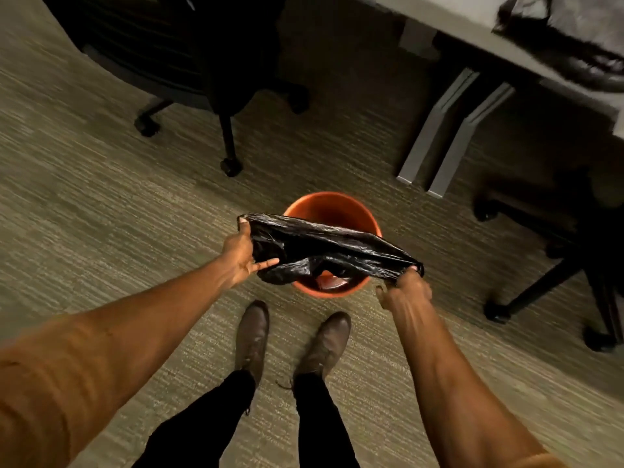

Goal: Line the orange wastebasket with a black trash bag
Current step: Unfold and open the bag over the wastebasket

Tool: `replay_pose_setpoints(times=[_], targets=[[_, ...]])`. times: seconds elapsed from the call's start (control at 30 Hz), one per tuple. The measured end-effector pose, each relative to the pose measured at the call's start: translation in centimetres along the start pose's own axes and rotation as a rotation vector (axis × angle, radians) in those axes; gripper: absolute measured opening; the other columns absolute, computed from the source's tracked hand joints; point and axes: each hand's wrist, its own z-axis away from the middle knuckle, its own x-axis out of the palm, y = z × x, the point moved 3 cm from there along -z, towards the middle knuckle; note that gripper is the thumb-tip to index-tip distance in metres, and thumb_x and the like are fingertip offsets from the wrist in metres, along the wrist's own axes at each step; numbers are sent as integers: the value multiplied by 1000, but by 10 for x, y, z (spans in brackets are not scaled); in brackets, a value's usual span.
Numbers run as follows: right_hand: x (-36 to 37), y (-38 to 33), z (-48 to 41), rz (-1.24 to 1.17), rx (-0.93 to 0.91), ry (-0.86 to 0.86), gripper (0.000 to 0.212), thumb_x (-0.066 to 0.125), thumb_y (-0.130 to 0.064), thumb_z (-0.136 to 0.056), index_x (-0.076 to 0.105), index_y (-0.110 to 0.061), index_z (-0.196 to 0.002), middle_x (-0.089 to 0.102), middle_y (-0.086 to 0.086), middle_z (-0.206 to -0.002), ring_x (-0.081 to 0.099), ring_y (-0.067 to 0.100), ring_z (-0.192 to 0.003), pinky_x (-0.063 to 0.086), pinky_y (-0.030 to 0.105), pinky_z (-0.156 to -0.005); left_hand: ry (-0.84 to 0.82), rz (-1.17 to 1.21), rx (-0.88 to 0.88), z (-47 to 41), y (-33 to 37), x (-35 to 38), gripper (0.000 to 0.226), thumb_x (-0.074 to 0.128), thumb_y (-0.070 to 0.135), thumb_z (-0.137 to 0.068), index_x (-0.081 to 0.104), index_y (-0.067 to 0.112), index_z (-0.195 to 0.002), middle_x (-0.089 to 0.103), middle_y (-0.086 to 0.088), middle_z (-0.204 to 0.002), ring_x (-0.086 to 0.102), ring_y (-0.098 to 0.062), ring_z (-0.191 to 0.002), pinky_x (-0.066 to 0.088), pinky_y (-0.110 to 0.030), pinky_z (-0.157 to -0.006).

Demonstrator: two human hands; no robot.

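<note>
The left hand (pixel 241 255) pinches one end of the black trash bag (pixel 324 251) and the right hand (pixel 403 287) is clenched on the other, stretching it across the top of the orange wastebasket (pixel 332 207). Its lower folds sag inside the rim; part of the orange interior shows beneath. The basket stands on carpet (pixel 101 214) just ahead of two brown shoes (pixel 253 332), with a chair base (pixel 223 130) beyond on the left and grey desk legs (pixel 439 136) beyond on the right.

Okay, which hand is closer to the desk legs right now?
The right. The right hand grips the black trash bag at the orange wastebasket's right, below the grey desk legs. The left hand holds the bag's other end, left of the basket.
</note>
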Motion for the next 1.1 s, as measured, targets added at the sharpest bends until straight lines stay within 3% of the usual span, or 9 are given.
replay_pose_setpoints(times=[0.1, 0.23, 0.3, 0.43, 0.53, 0.77, 0.9, 1.0, 1.1], targets=[[15, 17, -23, -91, 9, -84, 13, 45, -3, -107, 53, -10, -99, 61, 25, -144, 63, 32, -117, 55, 49, -105, -20, 78, -28, -26, -20, -3, 51, 42, 62, -108, 66, 17, -115, 74, -13, -116, 74, -32, -99, 67, -44, -53], [17, 21, -50, -283, 62, -58, 23, 60, 9, -94, 67, -10, -104, 73, 9, -111, 72, 23, -82, 62, 30, -57, 52, 91, -18, -55, -40, -11, 46, 48, 57, -108, 66, 16, -101, 74, -6, -97, 72, -22, -85, 58, -25, -41], [15, 23, -62, -268, 48, -149, 20, 67, 7, -92, 68, -8, -104, 76, 11, -99, 74, 25, -72, 61, 31, -48, 58, 142, -23, -71, -46, -14, 47, 50, 56, -107, 67, 12, -107, 72, -7, -99, 70, -20, -86, 57, -22, -41], [5, 30, -90, 46, -71, -315, 7, 67, -7, -101, 71, -7, -95, 81, 7, -72, 78, 23, -62, 67, 44, -59, 109, 258, -27, -91, -44, -26, 41, 54, 46, -109, 65, 7, -106, 68, -9, -101, 68, -21, -82, 57, -20, -40], [-7, 32, -110, 251, -210, -336, 14, 69, -6, -99, 72, -12, -86, 79, 10, -82, 76, 16, -61, 64, 31, -56, 145, 277, -20, -98, -37, -34, 36, 56, 41, -109, 64, 6, -106, 67, -11, -98, 68, -21, -75, 54, -19, -38], [-27, 43, -130, 583, -552, -40, 24, 75, -19, -95, 77, 3, -86, 71, 8, -71, 62, 15, -58, 48, 19, -49, 93, 82, -138, -106, -34, -36, 54, 52, 56, -105, 65, 8, -125, 69, -19, -123, 73, -27, -94, 54, -21, -36], [-31, 60, -133, 634, -577, -13, 30, 70, -23, -98, 74, 5, -87, 75, 24, -86, 66, 30, -78, 56, 45, -76, 43, 267, -144, -112, -33, -32, 40, 48, 39, -113, 61, 8, -133, 67, -16, -114, 71, -19, -67, 49, -17, -34], [-40, 78, -140, 620, -567, 14, 33, 67, -26, -100, 68, -8, -73, 70, 11, -75, 64, 29, -70, 48, 36, -61, 40, 278, -139, -119, -36, -37, 22, 47, 28, -115, 58, 10, -122, 61, -10, -94, 61, -9, -37, 45, -14, -31], [-47, 95, -150, 607, -498, 24, 38, 62, -32, -104, 67, -6, -76, 68, 11, -78, 59, 22, -66, 44, 39, -61, 8, 154, -160, -126, -45, -48, 17, 47, 25, -115, 59, 13, -114, 61, -5, -86, 48, -4, -34, 33, -14, -25]])
